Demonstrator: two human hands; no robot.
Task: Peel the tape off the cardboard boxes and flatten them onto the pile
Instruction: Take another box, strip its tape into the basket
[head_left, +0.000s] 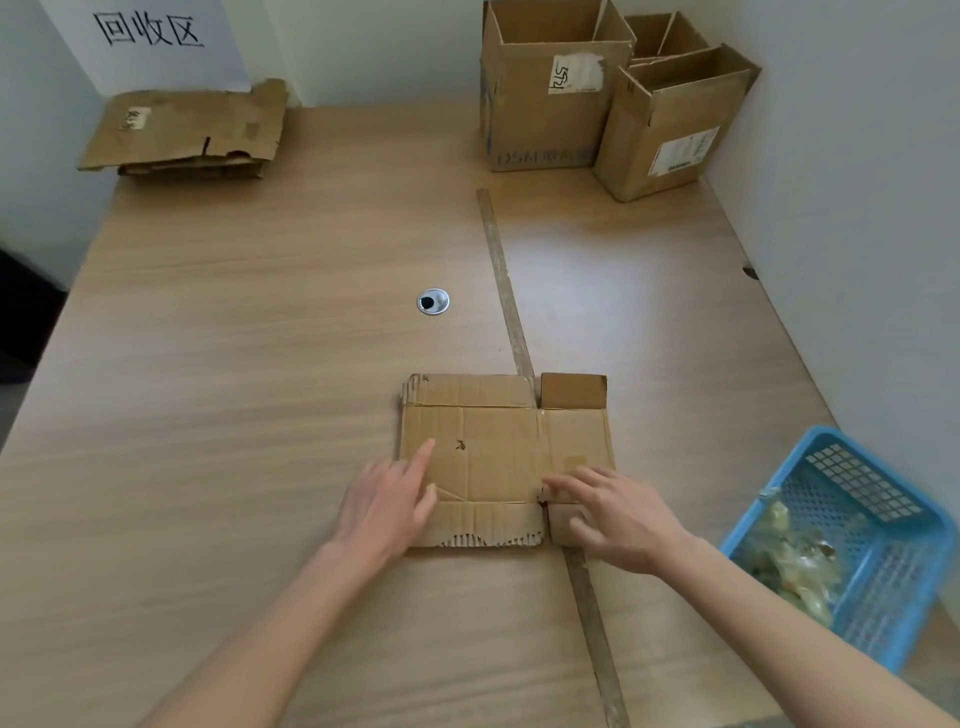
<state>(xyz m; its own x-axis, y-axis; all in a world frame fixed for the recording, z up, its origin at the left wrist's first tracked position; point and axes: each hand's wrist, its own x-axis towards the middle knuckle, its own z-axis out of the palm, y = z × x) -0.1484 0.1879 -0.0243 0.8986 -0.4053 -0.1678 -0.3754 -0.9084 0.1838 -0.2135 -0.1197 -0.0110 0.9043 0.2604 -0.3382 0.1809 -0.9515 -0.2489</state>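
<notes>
A flattened cardboard box (493, 441) lies on the wooden table (234, 364) in front of me. My left hand (389, 504) rests on its near left part with the fingers straight and the index finger pointing forward. On the near right corner my right hand (618, 514) presses flat with spread fingers. A pile of flattened cardboard (187, 132) sits at the far left corner under a wall sign. Three open upright boxes stand at the far right: a tall one (545, 93), one with a white label (670, 130), and a smaller one (665, 34) behind them.
A blue plastic basket (878, 545) holding crumpled clear tape sits at the table's right edge. A strip (506, 291) runs down the table under the flattened box. A metal cable grommet (432, 301) is in the table's middle. Walls close the far and right sides.
</notes>
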